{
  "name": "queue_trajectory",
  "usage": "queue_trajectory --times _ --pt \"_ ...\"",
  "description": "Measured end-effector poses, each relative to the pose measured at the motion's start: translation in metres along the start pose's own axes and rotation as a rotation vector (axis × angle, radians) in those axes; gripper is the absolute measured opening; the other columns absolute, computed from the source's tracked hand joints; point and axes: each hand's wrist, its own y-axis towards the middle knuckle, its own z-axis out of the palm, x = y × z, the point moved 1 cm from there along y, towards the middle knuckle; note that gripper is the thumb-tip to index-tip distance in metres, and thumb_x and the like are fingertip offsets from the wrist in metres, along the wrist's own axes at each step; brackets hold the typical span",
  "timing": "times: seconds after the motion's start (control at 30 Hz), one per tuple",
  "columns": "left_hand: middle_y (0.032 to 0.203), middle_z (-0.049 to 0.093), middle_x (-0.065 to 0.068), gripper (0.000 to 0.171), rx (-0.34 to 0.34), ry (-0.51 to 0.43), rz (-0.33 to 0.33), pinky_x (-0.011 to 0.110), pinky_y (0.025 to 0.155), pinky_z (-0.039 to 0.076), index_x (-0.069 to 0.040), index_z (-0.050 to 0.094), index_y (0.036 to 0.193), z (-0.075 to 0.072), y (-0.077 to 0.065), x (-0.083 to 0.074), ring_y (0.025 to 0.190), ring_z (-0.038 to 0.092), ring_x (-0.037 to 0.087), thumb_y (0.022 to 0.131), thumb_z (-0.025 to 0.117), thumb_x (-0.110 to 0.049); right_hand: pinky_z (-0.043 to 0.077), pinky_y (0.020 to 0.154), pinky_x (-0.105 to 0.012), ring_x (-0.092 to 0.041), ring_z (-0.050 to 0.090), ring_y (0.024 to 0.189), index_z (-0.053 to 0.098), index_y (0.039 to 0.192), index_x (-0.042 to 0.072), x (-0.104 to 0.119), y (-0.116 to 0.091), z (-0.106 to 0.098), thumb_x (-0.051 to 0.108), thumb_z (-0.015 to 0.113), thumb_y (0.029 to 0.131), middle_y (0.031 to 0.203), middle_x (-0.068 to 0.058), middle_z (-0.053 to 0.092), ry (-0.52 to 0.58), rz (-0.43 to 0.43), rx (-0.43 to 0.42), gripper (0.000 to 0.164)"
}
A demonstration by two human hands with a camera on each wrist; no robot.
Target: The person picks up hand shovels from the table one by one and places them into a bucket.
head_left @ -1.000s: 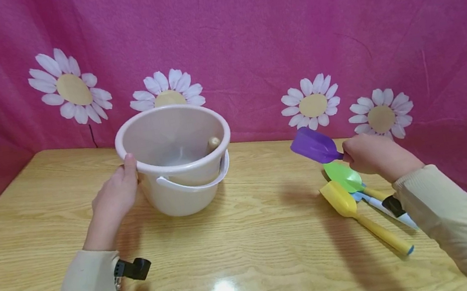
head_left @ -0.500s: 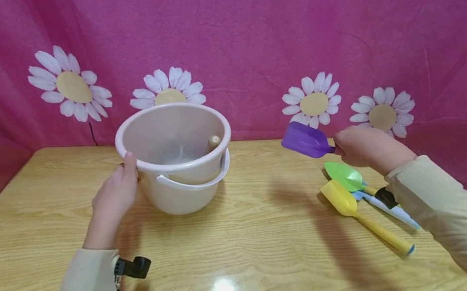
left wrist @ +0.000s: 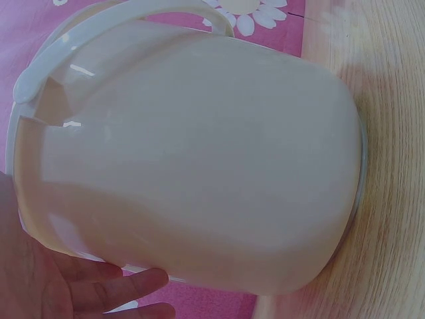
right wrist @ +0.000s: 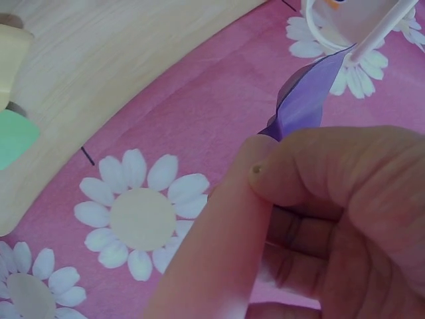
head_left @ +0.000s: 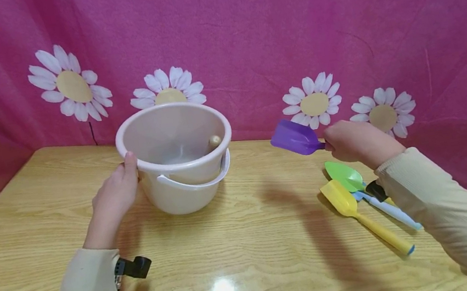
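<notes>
A white bucket [head_left: 177,194] stands upright on the table, its handle hanging down the front. My left hand [head_left: 116,193] rests at its left side, thumb at the rim. In the left wrist view the fingers [left wrist: 126,289] lie fairly straight along the outer wall. A rounded, light-coloured end [head_left: 214,142] shows inside the bucket; what it belongs to is hidden. My right hand [head_left: 360,141] grips a purple toy shovel [head_left: 295,137] in the air, blade towards the bucket. Its handle is hidden by the hand. In the right wrist view the blade [right wrist: 309,100] appears edge-on.
Under the right forearm lie a yellow shovel [head_left: 342,198], a green trowel [head_left: 344,175] and a light-blue tool [head_left: 390,210] partly covered by them. A pink cloth with daisies [head_left: 236,39] hangs behind the wooden table [head_left: 252,273].
My right hand has carried the purple shovel left and slightly up, away from the other tools. My left hand and the bucket have stayed in place.
</notes>
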Motion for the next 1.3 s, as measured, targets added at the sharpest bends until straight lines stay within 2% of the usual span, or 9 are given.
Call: queue_trajectory --times 0.23,0.53,0.67,0.87,1.03,1.3 --pt "0.121 0.045 0.026 0.084 0.007 -0.001 -0.005 0.056 0.078 0.033 -0.001 0.038 0.129 0.0 0.0 0.001 0.106 0.043 0.043 0.087 -0.005 -0.059 0.041 0.051 -0.032 -0.018 0.042 0.052 0.05 0.061 0.006 0.011 0.005 -0.011 0.0 0.056 0.079 0.055 -0.003 0.044 -0.058 -0.067 -0.054 0.02" --pt "0.126 0.041 0.028 0.085 0.012 0.009 -0.005 0.059 0.081 0.032 0.001 0.033 0.132 0.0 0.001 0.0 0.112 0.039 0.046 0.087 -0.007 -0.059 0.041 0.053 -0.033 -0.019 0.044 0.056 0.052 0.065 0.006 0.025 0.009 -0.026 0.0 0.056 0.079 0.058 -0.003 0.045 -0.069 -0.073 -0.055 0.016" --pt "0.125 0.041 0.029 0.085 0.006 0.017 -0.005 0.059 0.081 0.032 0.001 0.036 0.13 0.0 0.002 0.0 0.112 0.039 0.047 0.087 -0.007 -0.058 0.042 0.055 -0.035 -0.02 0.045 0.057 0.053 0.065 0.005 0.031 0.013 -0.03 0.001 0.056 0.079 0.058 -0.003 0.046 -0.072 -0.085 -0.056 0.015" --pt "0.123 0.043 0.028 0.085 0.011 0.011 -0.01 0.057 0.08 0.033 0.0 0.037 0.129 0.0 0.001 0.0 0.11 0.04 0.046 0.087 -0.007 -0.058 0.044 0.059 -0.037 -0.022 0.049 0.059 0.053 0.065 0.005 0.037 0.018 -0.037 -0.001 0.058 0.077 0.061 -0.005 0.05 -0.091 -0.121 -0.099 0.014" --pt "0.124 0.043 0.027 0.084 0.024 -0.017 -0.023 0.056 0.079 0.032 0.0 0.035 0.131 0.0 0.0 -0.001 0.109 0.041 0.043 0.087 -0.006 -0.059 0.044 0.061 -0.036 -0.022 0.05 0.059 0.054 0.066 0.004 0.044 0.02 -0.043 0.001 0.057 0.079 0.061 -0.005 0.052 -0.123 -0.135 -0.088 0.014" --pt "0.123 0.044 0.026 0.085 0.031 -0.01 -0.03 0.055 0.077 0.033 0.001 0.036 0.13 0.0 0.0 -0.002 0.108 0.041 0.043 0.087 -0.007 -0.059 0.039 0.054 -0.032 -0.019 0.048 0.057 0.052 0.065 0.006 0.056 0.021 -0.053 -0.001 0.056 0.077 0.058 -0.005 0.05 -0.189 -0.134 -0.067 0.014"
